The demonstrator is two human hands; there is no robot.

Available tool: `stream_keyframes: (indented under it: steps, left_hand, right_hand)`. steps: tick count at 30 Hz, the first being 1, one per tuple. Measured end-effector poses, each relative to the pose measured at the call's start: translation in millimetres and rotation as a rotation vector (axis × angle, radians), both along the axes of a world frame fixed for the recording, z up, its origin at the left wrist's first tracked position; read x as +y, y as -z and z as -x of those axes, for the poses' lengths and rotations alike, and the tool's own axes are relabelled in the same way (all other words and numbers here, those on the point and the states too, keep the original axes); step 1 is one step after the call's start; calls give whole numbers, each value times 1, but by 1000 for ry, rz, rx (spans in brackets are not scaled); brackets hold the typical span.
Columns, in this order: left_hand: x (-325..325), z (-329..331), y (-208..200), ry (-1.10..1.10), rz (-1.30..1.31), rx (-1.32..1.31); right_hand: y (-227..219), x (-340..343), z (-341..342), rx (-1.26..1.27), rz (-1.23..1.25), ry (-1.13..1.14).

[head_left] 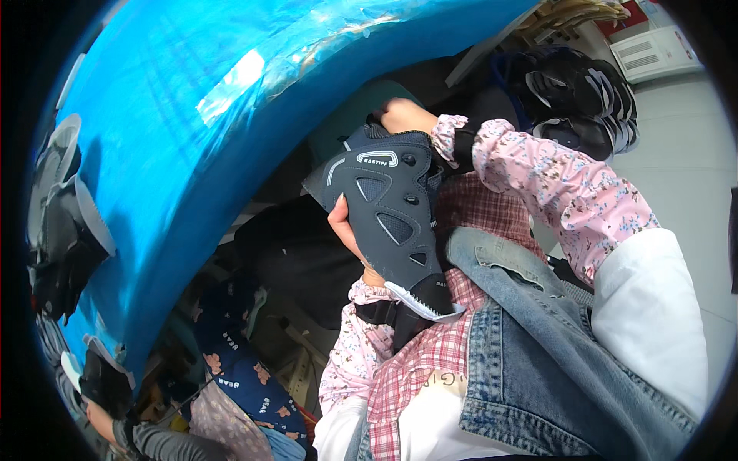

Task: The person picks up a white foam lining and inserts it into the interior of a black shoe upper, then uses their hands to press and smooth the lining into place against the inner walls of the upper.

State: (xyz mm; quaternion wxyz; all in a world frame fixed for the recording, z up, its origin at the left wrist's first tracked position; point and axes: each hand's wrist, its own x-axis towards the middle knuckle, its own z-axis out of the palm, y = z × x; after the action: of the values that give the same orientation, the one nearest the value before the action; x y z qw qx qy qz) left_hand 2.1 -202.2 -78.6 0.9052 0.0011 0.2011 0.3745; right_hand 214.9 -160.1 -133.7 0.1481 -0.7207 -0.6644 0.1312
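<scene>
A dark grey shoe upper (388, 200), with several triangular cut-outs and a white toothed edge at its near end, is held over my lap. My left hand (350, 230) grips it from its left side; the thumb lies along the surface and the other fingers are hidden beneath. At the far end of the upper, my right hand (406, 117) is closed at its edge, with the fingertips in shadow and partly out of sight. Both my forearms wear pink flowered sleeve covers.
A table with a blue cover (192, 154) curves along the left and front. Dark shoe parts (65, 230) lie on its left edge. At lower left, a co-worker's hand (100, 422) holds a dark piece (106, 380). Stacked black uppers (580, 100) sit at far right, near a white box (653, 54).
</scene>
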Motion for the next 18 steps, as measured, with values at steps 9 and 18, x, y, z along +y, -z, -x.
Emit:
stream_keyframes:
  steps: [9,18]
  left_hand:
    - [-1,-2,-24,41,-26,5]
    - [1,-19,-24,-43,-28,59]
  right_hand:
    - [-5,1,-9,-149,188,-25]
    - [46,4,-63,-95,527,-449]
